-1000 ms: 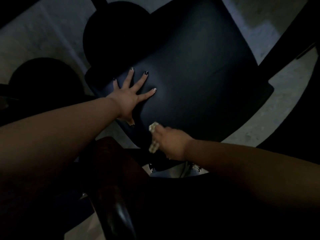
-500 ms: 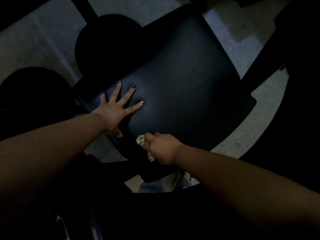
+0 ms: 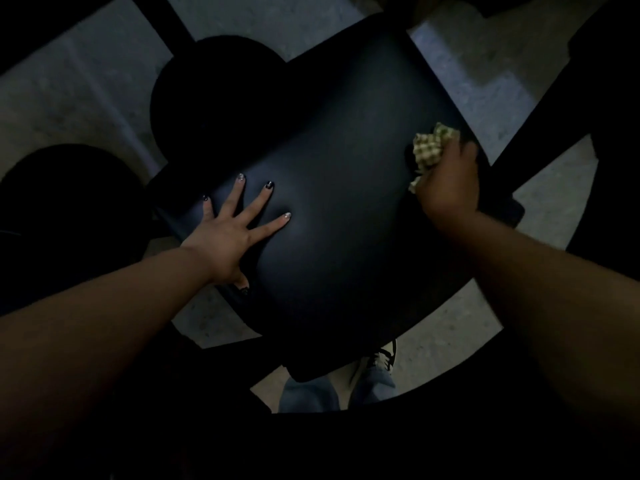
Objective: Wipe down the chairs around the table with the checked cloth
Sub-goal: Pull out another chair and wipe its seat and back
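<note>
while the left hand (image 3: 228, 233) lies flat with fingers spread on the dark chair seat (image 3: 339, 209), the right hand (image 3: 450, 181) grips the bunched checked cloth (image 3: 431, 147) against the seat's right edge, hands well apart.

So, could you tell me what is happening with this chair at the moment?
A person is wiping a dark chair seat in dim light. The left hand presses flat on the seat, fingers spread, steadying it. The right hand holds a bunched checked cloth against the seat's right edge.
</note>
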A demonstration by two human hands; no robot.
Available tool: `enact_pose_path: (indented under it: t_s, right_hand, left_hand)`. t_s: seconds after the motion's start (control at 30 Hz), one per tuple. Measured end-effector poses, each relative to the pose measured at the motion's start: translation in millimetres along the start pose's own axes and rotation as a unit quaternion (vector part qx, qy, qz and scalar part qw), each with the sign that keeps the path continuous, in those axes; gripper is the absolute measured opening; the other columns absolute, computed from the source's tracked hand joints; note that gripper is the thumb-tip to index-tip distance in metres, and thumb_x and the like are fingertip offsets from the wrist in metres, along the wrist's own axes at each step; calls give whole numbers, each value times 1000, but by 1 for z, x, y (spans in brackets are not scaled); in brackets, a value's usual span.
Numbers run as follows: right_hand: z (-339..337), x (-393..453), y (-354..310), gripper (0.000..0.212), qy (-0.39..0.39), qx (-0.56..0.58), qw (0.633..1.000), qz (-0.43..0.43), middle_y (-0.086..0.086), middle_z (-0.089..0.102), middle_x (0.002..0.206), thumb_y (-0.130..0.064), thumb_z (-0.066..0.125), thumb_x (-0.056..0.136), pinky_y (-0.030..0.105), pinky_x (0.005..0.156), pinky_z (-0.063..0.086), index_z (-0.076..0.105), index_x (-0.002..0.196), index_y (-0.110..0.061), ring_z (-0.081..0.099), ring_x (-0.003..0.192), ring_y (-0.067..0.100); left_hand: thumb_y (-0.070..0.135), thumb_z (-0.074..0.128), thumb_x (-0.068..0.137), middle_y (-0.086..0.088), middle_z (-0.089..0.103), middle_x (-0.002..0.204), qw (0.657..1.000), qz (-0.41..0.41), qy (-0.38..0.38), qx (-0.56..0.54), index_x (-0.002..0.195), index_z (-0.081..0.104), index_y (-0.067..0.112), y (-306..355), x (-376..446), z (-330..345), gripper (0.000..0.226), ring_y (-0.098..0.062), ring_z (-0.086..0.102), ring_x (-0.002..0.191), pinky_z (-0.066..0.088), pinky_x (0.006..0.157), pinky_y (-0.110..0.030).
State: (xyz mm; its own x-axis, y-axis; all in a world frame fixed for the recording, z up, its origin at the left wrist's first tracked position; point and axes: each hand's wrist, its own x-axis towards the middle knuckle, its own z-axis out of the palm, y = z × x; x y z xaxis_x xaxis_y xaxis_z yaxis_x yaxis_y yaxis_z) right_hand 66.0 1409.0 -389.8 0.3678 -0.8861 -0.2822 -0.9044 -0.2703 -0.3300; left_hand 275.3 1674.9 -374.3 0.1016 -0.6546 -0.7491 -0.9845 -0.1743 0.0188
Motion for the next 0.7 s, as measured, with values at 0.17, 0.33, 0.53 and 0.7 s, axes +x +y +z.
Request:
enact_pose_path:
  t_s: [0.17,0.33,0.53,0.7]
  right_hand:
    - [53,-85,-68,59,-25,23,996,-77,16,43,126,-13,61,75,38,98,42,43,131,-7,50,108,35]
    - [83,-158,-98,46,-203,-111,863,-448,14,38,129,-12,48,88,39,75,47,40,133,-8,42,111,33]
    - [51,-58,-78,52,-167,-154,868,-441,16,39,131,-13,53,85,42,85,47,42,136,-10,41,116,35]
    - [25,31,-77,71,-15,-45,993,-109,19,34,138,-11,64,80,45,100,39,33,144,-13,44,119,39]
  left_hand:
    - [58,87,50,4,-52,143,996,-1,41,-79,135,-42,31,-6,-7,3,157,-24,-38,137,8,112,-65]
    - [68,84,45,-2,-25,159,981,-118,112,-105,150,-22,19,-42,-14,3,157,-34,-11,148,16,114,-62]
    - [64,86,44,-7,-18,161,962,-161,61,-212,154,-12,19,-62,0,12,154,-47,-11,145,9,119,-54]
    - [61,88,45,-2,-25,159,956,-174,58,-230,152,-18,23,-60,6,16,156,-49,-16,142,7,118,-55]
